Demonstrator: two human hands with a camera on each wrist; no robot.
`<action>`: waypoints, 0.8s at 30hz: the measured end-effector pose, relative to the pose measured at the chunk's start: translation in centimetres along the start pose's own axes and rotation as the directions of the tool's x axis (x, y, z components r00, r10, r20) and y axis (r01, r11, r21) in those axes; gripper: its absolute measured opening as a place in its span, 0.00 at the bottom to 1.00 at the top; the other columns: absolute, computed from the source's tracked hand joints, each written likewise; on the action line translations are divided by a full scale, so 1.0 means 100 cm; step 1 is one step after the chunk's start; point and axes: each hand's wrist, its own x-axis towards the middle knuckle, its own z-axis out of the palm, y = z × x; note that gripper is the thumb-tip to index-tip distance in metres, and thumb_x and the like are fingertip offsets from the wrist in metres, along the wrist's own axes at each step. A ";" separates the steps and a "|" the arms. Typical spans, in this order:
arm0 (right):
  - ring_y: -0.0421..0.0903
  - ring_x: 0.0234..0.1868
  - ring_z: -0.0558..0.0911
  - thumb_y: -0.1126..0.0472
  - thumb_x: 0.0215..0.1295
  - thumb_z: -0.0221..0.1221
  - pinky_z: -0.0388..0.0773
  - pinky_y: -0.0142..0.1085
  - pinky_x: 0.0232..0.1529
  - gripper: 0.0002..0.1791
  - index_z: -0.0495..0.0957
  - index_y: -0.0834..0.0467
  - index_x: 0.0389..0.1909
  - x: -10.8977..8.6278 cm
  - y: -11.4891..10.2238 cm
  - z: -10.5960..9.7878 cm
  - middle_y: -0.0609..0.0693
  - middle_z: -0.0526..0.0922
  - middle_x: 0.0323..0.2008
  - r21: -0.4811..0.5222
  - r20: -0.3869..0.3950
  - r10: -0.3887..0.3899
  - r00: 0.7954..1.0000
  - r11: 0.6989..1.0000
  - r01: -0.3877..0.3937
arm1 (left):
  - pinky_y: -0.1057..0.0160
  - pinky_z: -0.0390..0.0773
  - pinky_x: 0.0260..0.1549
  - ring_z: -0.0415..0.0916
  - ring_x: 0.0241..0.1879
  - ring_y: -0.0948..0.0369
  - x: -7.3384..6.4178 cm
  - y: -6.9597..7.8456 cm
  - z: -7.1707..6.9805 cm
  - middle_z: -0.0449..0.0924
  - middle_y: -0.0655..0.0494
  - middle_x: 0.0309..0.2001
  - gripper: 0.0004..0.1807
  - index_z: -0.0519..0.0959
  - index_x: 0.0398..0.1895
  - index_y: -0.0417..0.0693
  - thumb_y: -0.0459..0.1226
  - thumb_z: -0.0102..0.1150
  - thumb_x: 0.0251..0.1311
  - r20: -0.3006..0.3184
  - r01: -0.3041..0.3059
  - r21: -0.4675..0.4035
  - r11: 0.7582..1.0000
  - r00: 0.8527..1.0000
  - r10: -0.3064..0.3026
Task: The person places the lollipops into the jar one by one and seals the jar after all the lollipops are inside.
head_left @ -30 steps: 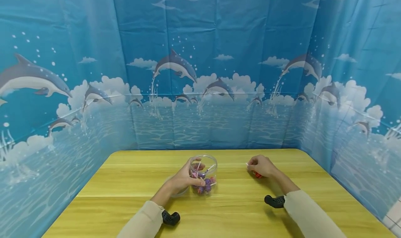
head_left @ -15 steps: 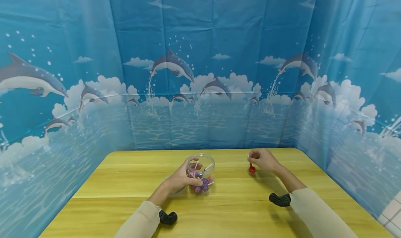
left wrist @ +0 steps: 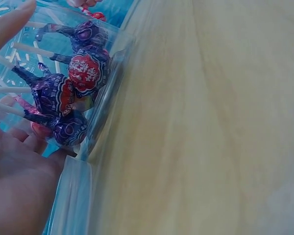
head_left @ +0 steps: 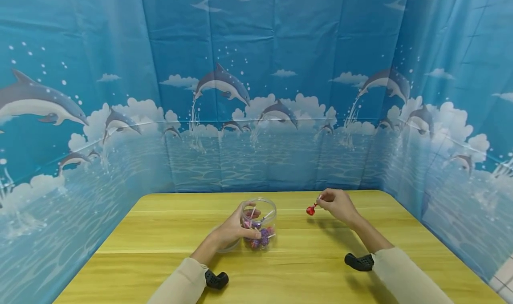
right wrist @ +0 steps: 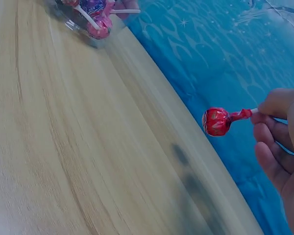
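Note:
My left hand [head_left: 234, 227] is wrapped around the side of a clear plastic jar [head_left: 259, 219] standing without its lid on the table. Inside the jar are several wrapped lollipops [left wrist: 63, 93], mostly purple and some pink, with white sticks pointing various ways. Right of the jar, my right hand [head_left: 338, 207] pinches the white stick of a red-wrapped lollipop [right wrist: 217, 122] between thumb and forefinger. Its candy end points left, toward the jar, and hangs above the tabletop. In the right wrist view the other fingers lie loosely curled beneath the stick.
Beside the jar, partly under my left wrist, lies a round clear lid [head_left: 229, 247]. The yellow wood-grain table [head_left: 160, 233] ends at a blue dolphin-print curtain [head_left: 256, 152] on the far side. Each sleeve carries a black wrist mount [head_left: 216, 279].
My right hand has raised the red lollipop off the table, and its candy end has swung out to the left. The left hand still holds the jar in place.

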 end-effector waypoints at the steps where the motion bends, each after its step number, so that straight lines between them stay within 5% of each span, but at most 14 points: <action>1: 0.59 0.40 0.84 0.63 0.72 0.64 0.80 0.45 0.36 0.04 0.83 0.60 0.39 0.000 0.000 0.001 0.49 0.86 0.35 0.012 -0.001 0.009 1.000 1.000 -0.009 | 0.51 0.72 0.64 0.61 0.73 0.42 0.000 0.000 0.000 0.65 0.40 0.70 0.48 0.54 0.79 0.51 0.29 0.72 0.59 0.001 -0.001 0.000 1.000 1.000 0.001; 8: 0.56 0.42 0.86 0.63 0.72 0.64 0.82 0.55 0.46 0.07 0.82 0.64 0.42 0.001 -0.008 0.008 0.60 0.87 0.40 0.164 -0.001 0.066 0.998 0.984 -0.064 | 0.51 0.72 0.64 0.60 0.72 0.40 0.001 -0.001 -0.001 0.64 0.37 0.71 0.48 0.54 0.78 0.51 0.30 0.72 0.59 0.004 0.001 -0.004 1.000 1.000 -0.001; 16: 0.51 0.44 0.85 0.63 0.71 0.64 0.83 0.43 0.47 0.09 0.81 0.66 0.43 0.003 -0.026 0.015 0.53 0.88 0.39 0.305 0.016 0.066 0.998 0.950 -0.068 | 0.52 0.74 0.62 0.63 0.71 0.42 0.002 -0.004 -0.002 0.63 0.36 0.71 0.48 0.55 0.78 0.51 0.30 0.72 0.59 0.009 0.009 0.001 1.000 1.000 -0.009; 24: 0.48 0.43 0.86 0.67 0.72 0.60 0.84 0.43 0.50 0.06 0.80 0.67 0.42 0.004 -0.043 0.021 0.56 0.87 0.41 0.411 0.017 0.055 0.998 0.910 -0.057 | 0.51 0.74 0.63 0.62 0.72 0.43 0.001 -0.003 -0.002 0.65 0.40 0.70 0.47 0.55 0.78 0.52 0.31 0.72 0.60 0.005 0.019 0.007 1.000 1.000 -0.019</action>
